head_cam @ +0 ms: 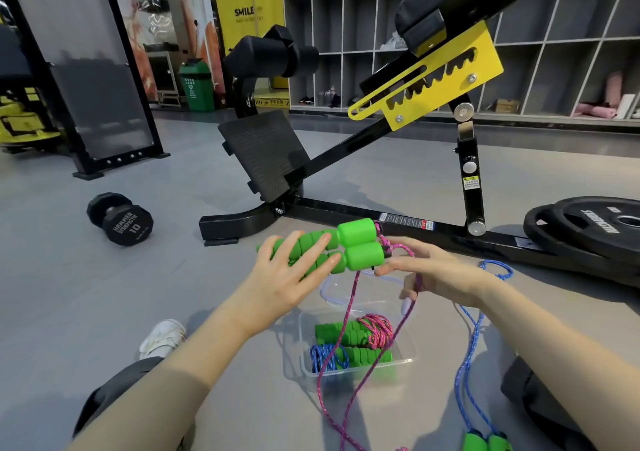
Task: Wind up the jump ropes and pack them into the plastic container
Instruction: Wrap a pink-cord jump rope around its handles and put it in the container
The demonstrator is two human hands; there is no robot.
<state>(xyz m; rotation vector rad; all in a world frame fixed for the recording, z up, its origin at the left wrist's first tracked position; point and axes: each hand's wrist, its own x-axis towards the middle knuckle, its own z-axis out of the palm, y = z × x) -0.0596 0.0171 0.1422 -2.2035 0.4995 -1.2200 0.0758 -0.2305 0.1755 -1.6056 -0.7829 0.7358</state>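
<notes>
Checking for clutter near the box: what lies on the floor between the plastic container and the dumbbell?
In the head view, only bare grey floor lies between the plastic container and the dumbbell; the left forearm crosses above that stretch.

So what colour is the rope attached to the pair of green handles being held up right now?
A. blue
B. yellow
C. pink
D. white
C: the pink rope runs down from the green handles that the left hand holds, with the right hand pinching it near the handle ends; the blue rope lies apart on the floor.
</notes>
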